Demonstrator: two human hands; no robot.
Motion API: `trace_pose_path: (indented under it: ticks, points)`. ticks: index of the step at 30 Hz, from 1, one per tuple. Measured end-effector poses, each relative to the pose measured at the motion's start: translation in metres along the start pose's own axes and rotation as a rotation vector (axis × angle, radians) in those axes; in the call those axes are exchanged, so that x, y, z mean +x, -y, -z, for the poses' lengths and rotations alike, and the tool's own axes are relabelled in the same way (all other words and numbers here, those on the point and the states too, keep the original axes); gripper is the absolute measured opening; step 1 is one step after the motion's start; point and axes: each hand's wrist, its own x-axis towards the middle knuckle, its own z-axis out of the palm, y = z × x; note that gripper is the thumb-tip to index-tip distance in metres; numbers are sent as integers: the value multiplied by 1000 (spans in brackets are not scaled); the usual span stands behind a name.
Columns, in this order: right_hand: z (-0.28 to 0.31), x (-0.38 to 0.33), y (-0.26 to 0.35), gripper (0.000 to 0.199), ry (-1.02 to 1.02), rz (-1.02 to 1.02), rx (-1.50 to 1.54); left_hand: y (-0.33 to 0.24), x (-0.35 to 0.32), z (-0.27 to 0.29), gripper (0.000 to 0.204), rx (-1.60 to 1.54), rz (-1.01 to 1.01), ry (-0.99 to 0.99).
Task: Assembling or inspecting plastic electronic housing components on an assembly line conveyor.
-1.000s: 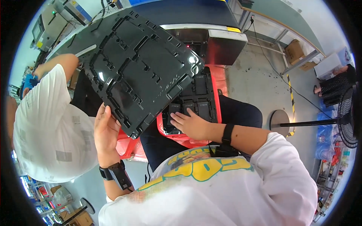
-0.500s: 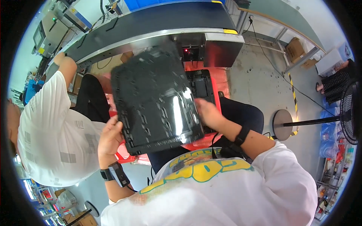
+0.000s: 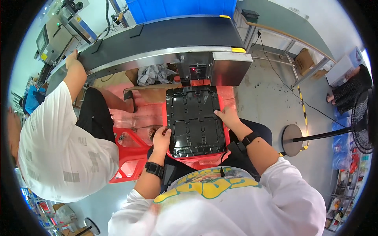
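Observation:
A shallow black plastic tray (image 3: 195, 122) with moulded compartments lies flat in front of me, on top of a red support (image 3: 223, 103) between my knees. My left hand (image 3: 161, 141) grips its left edge near the closer corner, fingers curled against the rim. On the opposite side my right hand (image 3: 228, 117) has thumb and fingers closed at the tray's right edge. Both wrists wear dark bands. Whether more trays lie under this one is hidden.
Beyond the tray runs a conveyor (image 3: 177, 33) with thin dark pieces on it. A co-worker (image 3: 65, 133) sits at my left, one hand at the conveyor. A red plastic stool (image 3: 132, 151) stands between us. A blue bin (image 3: 181, 10) is behind; a fan (image 3: 361, 122) stands right.
The tray, earlier raised, tilted and blurred at the left, has come down and right to lie flat on the red support. Both hands moved with it, keeping to its edges.

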Motion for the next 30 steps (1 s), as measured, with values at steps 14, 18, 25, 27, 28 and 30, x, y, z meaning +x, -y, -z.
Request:
trace_pose_path:
  ticks: [14,18,25,27,28,30]
  points:
    - [29,-19,16,53,296,-147,-169,-1,-9,3,30,193,-40,57]
    - [126,-57,103,52,775,-7,-499,-60,10,40,29,-158,65,88]
    - [248,-19,293,48,473,584,186,-216,112,121,26,-121,-417,-5]
    - [234,25,330,41,171,423,162,-239,150,121,27,-40,-502,-94]
    - [221,50,334,37,-12,362,99,-250,170,117,28,-37,-544,-131]
    - [206,98,327,60,-135,394,-211,-259,216,111,34,309,-676,-363]
